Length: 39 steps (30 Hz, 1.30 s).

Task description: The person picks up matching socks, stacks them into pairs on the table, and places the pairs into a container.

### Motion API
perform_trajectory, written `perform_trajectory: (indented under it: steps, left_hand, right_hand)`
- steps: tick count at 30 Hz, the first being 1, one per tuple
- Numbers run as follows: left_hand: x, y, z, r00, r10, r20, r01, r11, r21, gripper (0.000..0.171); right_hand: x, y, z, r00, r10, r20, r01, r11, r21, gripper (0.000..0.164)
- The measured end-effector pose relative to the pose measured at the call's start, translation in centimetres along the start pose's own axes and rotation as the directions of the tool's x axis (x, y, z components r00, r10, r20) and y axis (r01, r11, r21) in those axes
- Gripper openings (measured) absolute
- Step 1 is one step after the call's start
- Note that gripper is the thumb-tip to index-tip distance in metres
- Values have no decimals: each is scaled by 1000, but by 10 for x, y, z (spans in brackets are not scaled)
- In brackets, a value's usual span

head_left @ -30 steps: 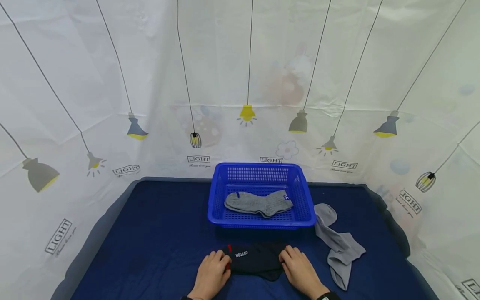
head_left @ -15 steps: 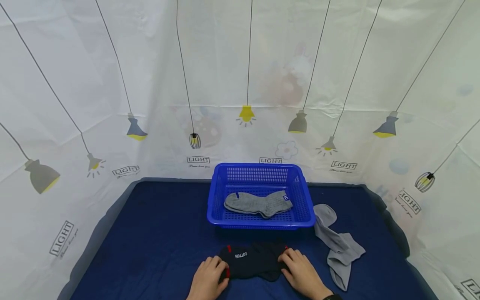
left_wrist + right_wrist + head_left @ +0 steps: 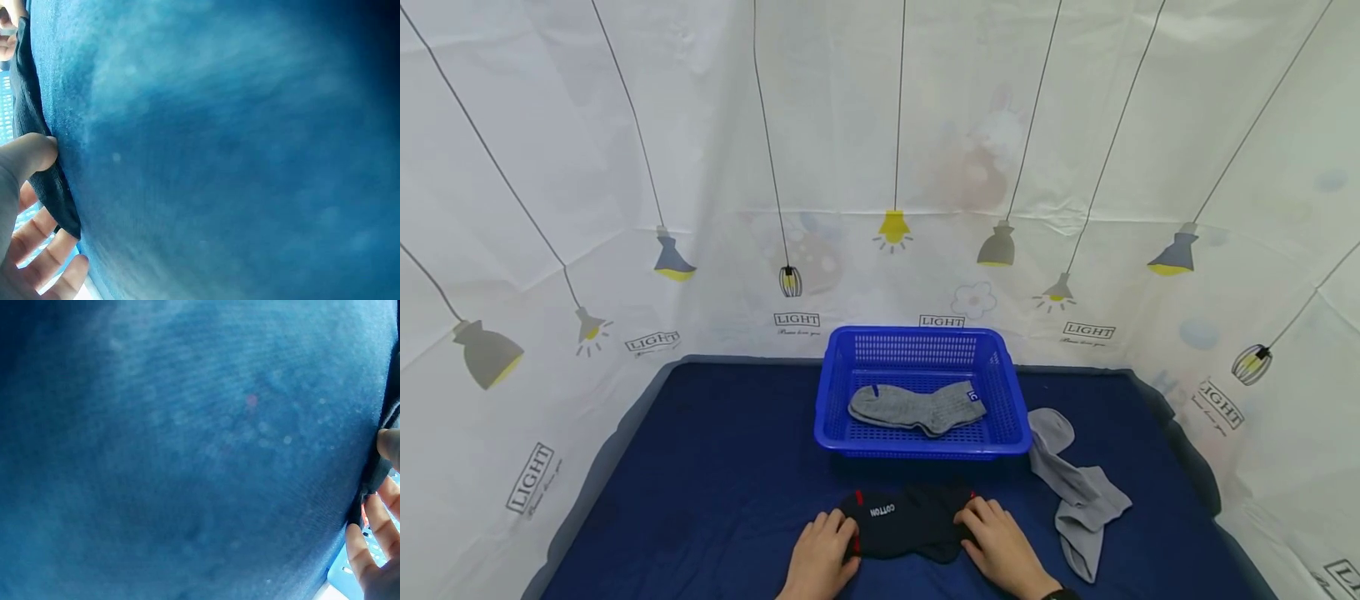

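Evidently soft and light, the dark socks (image 3: 910,529) lie flat on the blue surface (image 3: 722,467) at the lower centre of the head view, beneath the basket (image 3: 917,450) in the frame. The left hand (image 3: 820,554) touches their left end, the right hand (image 3: 1003,550) their right; each grip is loosely spread, thumb apart from fingers, with no clear pinch showing. Such limp knit probably sags mid-length but won't break, so both ends seem the best hold, catching every layer.

Right hand (image 3: 1002,548) bare, dark band (image 3: 1062,594) at wrist; left hand (image 3: 822,552) bare.
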<state>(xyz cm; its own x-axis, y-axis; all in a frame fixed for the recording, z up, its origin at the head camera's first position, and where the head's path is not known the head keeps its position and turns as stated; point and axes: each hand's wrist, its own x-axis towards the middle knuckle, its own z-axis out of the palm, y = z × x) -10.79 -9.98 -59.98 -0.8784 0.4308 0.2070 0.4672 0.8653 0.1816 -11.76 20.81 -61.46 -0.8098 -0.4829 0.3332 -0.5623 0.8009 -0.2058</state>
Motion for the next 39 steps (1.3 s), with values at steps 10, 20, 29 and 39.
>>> perform_trajectory:
  steps: [10, 20, 29, 39]
  left_hand:
    - [8, -2, 2, 997, 40, -70, -34, 997, 74, 28]
    - [16, -5, -4, 988, 51, -148, -40, 996, 77, 22]
    - [18, -5, -22, 966, 59, -253, -46, 997, 57, 21]
    - [21, 0, -38, 959, 60, -277, -48, 998, 48, 19]
  right_hand:
    - [5, 0, 0, 1000, 5, 10, -5, 1000, -13, 25]
    - [13, 0, -2, 1000, 2, -29, -4, 999, -49, 19]
    - [19, -6, -24, 996, 53, -75, -57, 997, -53, 19]
    - [23, -9, -44, 992, 56, -116, -64, 996, -64, 18]
